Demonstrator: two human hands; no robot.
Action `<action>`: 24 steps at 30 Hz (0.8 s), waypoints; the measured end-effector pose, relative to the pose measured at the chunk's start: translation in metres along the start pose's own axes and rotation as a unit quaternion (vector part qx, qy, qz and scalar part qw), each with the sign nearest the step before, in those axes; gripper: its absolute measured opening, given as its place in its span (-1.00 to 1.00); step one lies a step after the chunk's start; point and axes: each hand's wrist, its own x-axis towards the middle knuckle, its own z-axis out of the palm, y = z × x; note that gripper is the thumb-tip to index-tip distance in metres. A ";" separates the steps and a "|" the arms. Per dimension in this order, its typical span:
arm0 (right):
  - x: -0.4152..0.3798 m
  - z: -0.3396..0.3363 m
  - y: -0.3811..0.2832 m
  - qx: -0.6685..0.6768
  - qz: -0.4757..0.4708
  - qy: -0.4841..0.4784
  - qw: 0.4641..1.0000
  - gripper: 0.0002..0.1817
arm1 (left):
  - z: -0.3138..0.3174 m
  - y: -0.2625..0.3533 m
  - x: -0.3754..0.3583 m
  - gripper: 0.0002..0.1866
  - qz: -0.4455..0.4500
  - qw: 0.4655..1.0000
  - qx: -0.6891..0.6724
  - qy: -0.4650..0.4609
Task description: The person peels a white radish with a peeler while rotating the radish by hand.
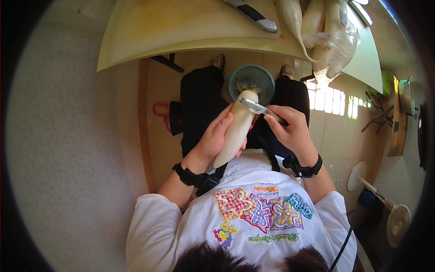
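A long white radish (pixel 238 129) slants across my lap, its upper end over a blue-green basin (pixel 268 81) that holds pale peelings. My left hand (pixel 216 136) is wrapped round the radish from the left and below, with some fingertips showing on its right side. In my right hand (pixel 291 129) is a peeler (pixel 254 106), gripped by its dark handle. The peeler's silvery head lies across the radish near the upper end.
Ahead is a table (pixel 181 34) bearing a knife (pixel 253 17) and bagged white radishes (pixel 333 36). A pink-handled dark object (pixel 176 118) stands on the floor at left. At right are a fan (pixel 398 225) and a folding rack (pixel 379 111).
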 end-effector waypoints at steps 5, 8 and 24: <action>0.001 0.002 -0.001 0.001 0.002 0.005 1.000 -0.79 | -0.001 0.000 0.001 -0.35 0.008 1.000 0.002 -0.002; 0.001 0.002 0.000 0.000 0.002 0.007 1.000 -0.79 | -0.001 0.001 0.001 -0.34 0.005 1.000 0.014 0.000; 0.006 -0.003 0.001 -0.014 0.012 -0.004 1.000 -0.78 | -0.005 -0.003 0.001 -0.29 -0.001 1.000 0.008 -0.007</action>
